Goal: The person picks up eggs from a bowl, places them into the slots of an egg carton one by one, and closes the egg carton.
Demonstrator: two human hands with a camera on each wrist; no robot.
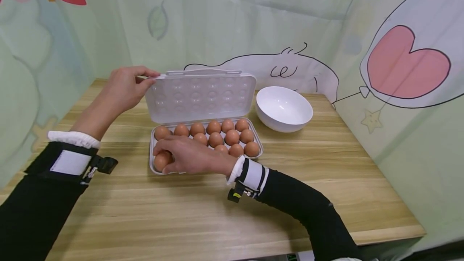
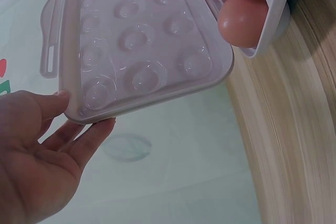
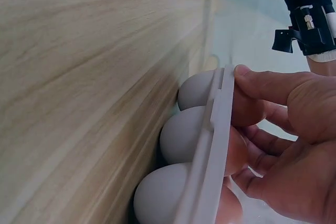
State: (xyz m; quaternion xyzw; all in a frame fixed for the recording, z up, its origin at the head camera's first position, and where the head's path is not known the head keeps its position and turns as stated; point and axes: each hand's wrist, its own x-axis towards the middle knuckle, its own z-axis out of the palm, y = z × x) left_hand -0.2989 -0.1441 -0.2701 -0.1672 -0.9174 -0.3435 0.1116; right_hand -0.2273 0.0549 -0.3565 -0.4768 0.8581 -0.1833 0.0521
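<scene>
A white egg carton point(image 1: 151, 160) lies on the table, its lid point(image 1: 203, 96) raised upright at the back. Brown eggs point(image 1: 232, 137) fill rows of the tray. My left hand point(image 1: 127, 85) pinches the lid's upper left corner; in the left wrist view, the left hand point(image 2: 47, 150) has its thumb on one face and fingers behind. My right hand point(image 1: 192, 154) reaches across the front of the tray, its fingers curled round the front left egg point(image 1: 162, 160). In the right wrist view, the right hand point(image 3: 294, 124) has its thumb at the tray's rim beside that egg. Some eggs are hidden beneath this hand.
A white bowl point(image 1: 284, 110) stands right of the carton, near the table's back edge. Printed cloth point(image 1: 224, 15) hangs behind and beside the wooden table point(image 1: 203, 220). Each wrist wears a small camera, and the right forearm spans the table's front right.
</scene>
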